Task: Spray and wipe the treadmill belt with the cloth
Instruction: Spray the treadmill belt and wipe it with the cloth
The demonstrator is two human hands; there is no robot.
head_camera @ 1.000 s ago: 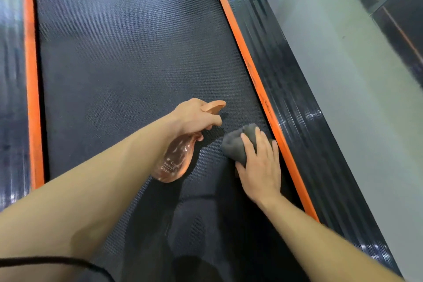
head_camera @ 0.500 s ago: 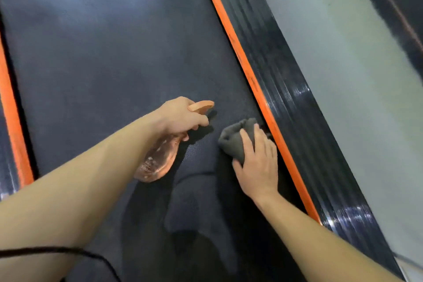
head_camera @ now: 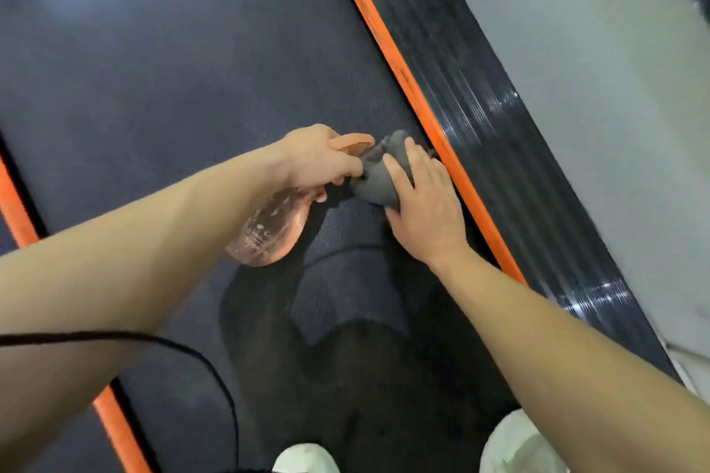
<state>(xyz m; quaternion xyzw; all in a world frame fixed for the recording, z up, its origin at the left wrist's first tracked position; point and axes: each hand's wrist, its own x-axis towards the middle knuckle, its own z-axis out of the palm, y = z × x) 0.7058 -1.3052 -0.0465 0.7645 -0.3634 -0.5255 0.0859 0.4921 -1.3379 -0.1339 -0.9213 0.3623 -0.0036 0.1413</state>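
Holding pink translucent spray bottle [head_camera: 269, 230] in left grip [head_camera: 319, 157] — fingers curled round the neck, nozzle head aimed toward 3 o'clock, bottle body hanging toward 7 o'clock over treadmill belt [head_camera: 173, 88]. Pressing bunched grey cloth [head_camera: 378, 180] onto belt with right grip [head_camera: 426, 203] — fingers straight, laid flat over it. Placed at belt's 3 o'clock edge, just beside orange strip [head_camera: 403, 77], right by the nozzle. At 6 o'clock, white shoes [head_camera: 518, 445] on belt.
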